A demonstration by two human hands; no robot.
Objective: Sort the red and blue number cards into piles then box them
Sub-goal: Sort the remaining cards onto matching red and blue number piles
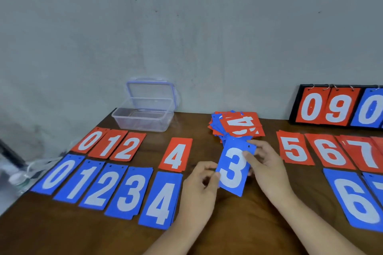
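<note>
Fingers [248, 154] of the left hand [199, 182] and right hand [267, 167] pinch opposite edges of a blue 3 card [233, 170] just in front of the unsorted heap [236, 125]; sorting looks midway, and the card next needs carrying left onto the blue 3 pile [132, 192].

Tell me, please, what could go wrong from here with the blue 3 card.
The blue 3 card, pinched by the left hand and right hand, might land on the blue 4 pile beside the blue 3 pile. The loose unsorted heap lies behind them; a nudge could scatter it.
</note>
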